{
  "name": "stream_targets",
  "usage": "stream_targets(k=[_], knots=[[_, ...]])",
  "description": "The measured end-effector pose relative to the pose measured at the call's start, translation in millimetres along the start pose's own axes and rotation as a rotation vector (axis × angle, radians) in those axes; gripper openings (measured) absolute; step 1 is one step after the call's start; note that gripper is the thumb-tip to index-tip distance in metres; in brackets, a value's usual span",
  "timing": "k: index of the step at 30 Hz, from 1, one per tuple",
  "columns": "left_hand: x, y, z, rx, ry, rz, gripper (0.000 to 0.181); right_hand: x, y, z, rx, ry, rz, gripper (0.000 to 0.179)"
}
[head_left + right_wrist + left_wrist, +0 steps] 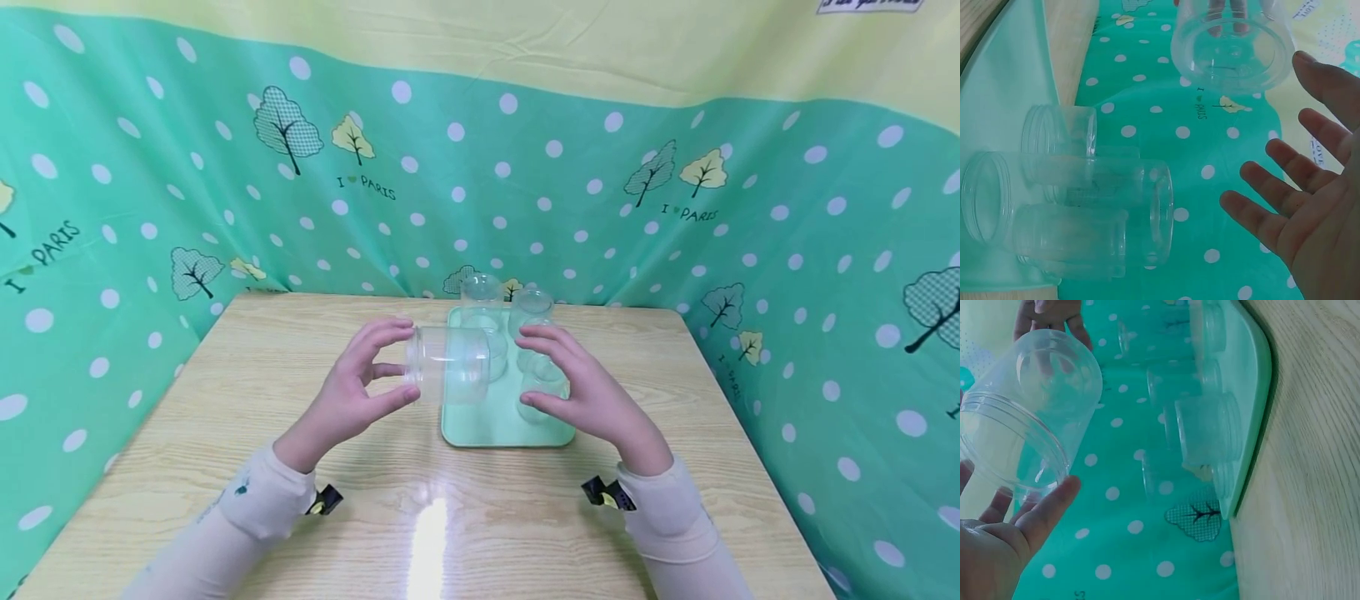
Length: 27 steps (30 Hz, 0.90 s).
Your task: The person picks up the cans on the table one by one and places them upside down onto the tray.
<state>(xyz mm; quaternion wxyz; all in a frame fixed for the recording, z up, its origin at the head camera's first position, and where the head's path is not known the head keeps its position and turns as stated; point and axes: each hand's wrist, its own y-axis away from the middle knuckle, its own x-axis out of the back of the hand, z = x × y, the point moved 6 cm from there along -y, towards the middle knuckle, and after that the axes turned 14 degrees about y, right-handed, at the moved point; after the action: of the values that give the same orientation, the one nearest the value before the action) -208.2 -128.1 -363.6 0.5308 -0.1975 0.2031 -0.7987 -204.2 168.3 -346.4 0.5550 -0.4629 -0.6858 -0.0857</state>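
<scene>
A clear plastic jar point(450, 365) lies sideways in the air above the table, its threaded mouth to the left and its base to the right. My left hand point(356, 379) grips it around the mouth end with thumb and fingers. In the left wrist view the jar point(1041, 412) looks see-through, with nothing visible inside. My right hand point(588, 387) is held apart from the jar's base, fingers spread and nothing in them. Beyond the hands, several clear jars point(1154, 206) stand mouth-down on a light green tray point(480, 429).
The tray sits on a wood-grain table point(300, 492) toward its far side. A green and yellow curtain point(465, 167) with white dots and printed trees surrounds the table at the back and sides. Light reflects off the front of the tabletop.
</scene>
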Motion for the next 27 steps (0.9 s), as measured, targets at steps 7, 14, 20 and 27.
stream_targets(k=[7,14,20,27], knots=[[-7.7,2.9,-0.1,0.016,0.03,-0.015,0.072,2,-0.1,-4,0.005,-0.093,0.011,0.072],[-12.6,5.7,-0.2,0.023,0.059,-0.021,0.072,-3,-0.7,-5,0.016,-0.126,0.015,0.073],[-16.1,7.7,-1.7,0.029,0.07,-0.029,0.072,-7,-1.0,-4,0.025,-0.129,0.02,0.075],[-19.7,8.5,-4.7,0.03,0.106,-0.032,0.071,-13,-2.1,-6,0.026,-0.123,-0.002,0.076]])
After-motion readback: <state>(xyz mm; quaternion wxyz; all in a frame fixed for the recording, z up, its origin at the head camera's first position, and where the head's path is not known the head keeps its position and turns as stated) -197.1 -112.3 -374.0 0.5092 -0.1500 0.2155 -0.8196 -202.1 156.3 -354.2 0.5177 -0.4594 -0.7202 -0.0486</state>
